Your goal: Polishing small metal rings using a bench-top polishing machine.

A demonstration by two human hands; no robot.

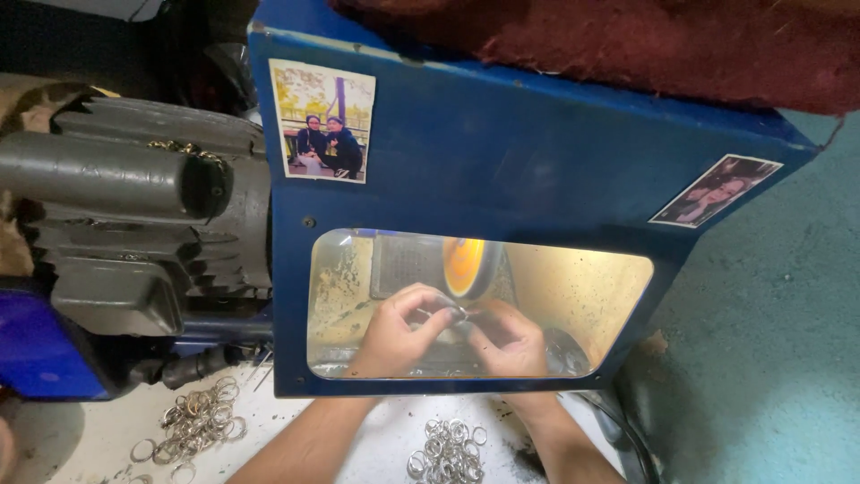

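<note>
Teal concrete floor [788, 341] runs along the right side, and a white, grit-speckled work surface [376, 457] sits at the bottom of my view. Filling the middle is a blue metal hood [520, 161] with a clear window [591, 296] cut into it, lit warm yellow from inside. Two photo prints are stuck on its face, and a dark red cloth [645, 45] lies over the top. To the left stands a grey finned electric motor [134, 215].

Through the window I see both of my hands reaching in. My left hand [394, 332] and my right hand [511, 336] are closed together, fingertips pinching a small metal ring [459, 313] between them. The ring sits just below and close to the orange polishing wheel [466, 264]; I cannot tell whether it is touching the wheel. It looks thin, silvery and partly hidden by my fingers.

As for progress, I judge the work to be partway through. One pile of rings [448, 453] lies on the surface between my forearms, and another, more scattered pile of rings [197, 421] lies to the left under the motor. I cannot tell which pile is finished and which is waiting.
</note>
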